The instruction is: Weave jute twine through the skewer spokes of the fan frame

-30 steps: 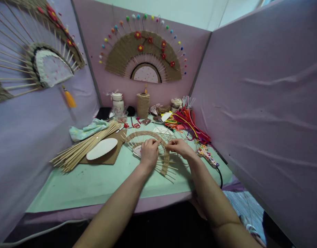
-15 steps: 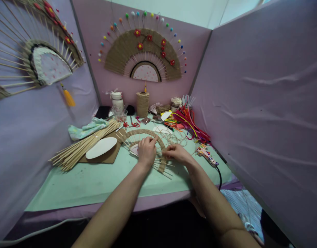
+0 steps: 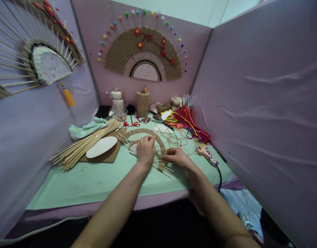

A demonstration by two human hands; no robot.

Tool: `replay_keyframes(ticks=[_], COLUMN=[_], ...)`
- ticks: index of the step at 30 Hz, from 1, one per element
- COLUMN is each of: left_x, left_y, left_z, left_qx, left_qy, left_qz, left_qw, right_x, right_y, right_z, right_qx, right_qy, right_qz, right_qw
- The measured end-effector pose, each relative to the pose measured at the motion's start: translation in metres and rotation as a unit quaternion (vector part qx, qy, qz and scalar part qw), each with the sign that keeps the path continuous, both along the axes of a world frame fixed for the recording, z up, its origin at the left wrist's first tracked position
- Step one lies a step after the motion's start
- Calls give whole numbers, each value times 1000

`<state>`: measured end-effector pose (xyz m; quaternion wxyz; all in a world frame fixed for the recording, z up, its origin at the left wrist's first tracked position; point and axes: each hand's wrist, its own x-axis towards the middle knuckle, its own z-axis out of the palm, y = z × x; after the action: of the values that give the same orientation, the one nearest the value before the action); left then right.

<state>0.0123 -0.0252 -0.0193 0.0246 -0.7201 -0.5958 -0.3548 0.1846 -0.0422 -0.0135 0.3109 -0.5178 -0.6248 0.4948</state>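
At the right hand (image 3: 177, 157) we see thumb and fingertips drawn close together against the outer edge of a half-round fan frame of tan woven twine (image 3: 162, 146); whether a strand or a stick is caught between them is too small for us to tell. The left hand (image 3: 146, 150) lies palm down over the middle of the frame, fingers loosely bent and close together, with one digit stretched to the inside of the woven band. We cannot tell whether its fingers grip anything.

The frame lies flat near the middle of a pale green tabletop (image 3: 101, 186), its thin pale wooden spokes (image 3: 166, 171) sticking out past the band. Just beyond the right hand we find a tangle of loose tan twine (image 3: 177, 137), and farther right a multicoloured glue gun (image 3: 207, 155) with a black cord.

To the left we have a white oval card with a scalloped edge (image 3: 101, 147), partly over a brown cardboard sheet (image 3: 110, 157), beside a bundle of slim wooden sticks (image 3: 78, 148). Behind the frame are red-handled scissors (image 3: 135, 124) and an upright tan twine spool (image 3: 142, 104). Above, on the mauve back panel, we see a brown woven fan with red flowers (image 3: 117, 55).
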Motion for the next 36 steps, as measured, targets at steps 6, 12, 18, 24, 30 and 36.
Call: replay_keyframes(ticks=[6,12,18,24,30,36], left_x=[2,1,-1,-2,1,-1], left_y=[1,3,4,5,10,12], left_z=[0,0,-1,-2,-10,-8], left_qx=[-16,-13,1,34,50,84], left_qy=[-11,-2,-16,-38,-44,-82], left_qz=[1,6,15,11,2,11], left_qw=[1000,1000,1000,999,998,993], right_x=[4,9,0,-17,-9,-9], right_y=[-3,-5,-15,-26,-26,-32], right_z=[2,-2,-8,-5,-7,-5], right_qx=[6,-22,-44,-37,-28,-59], right_qy=[-2,49,74,145,138,174], right_qz=[-65,-51,-40,-87,-128,-129], right_qw=[998,997,995,985,982,975])
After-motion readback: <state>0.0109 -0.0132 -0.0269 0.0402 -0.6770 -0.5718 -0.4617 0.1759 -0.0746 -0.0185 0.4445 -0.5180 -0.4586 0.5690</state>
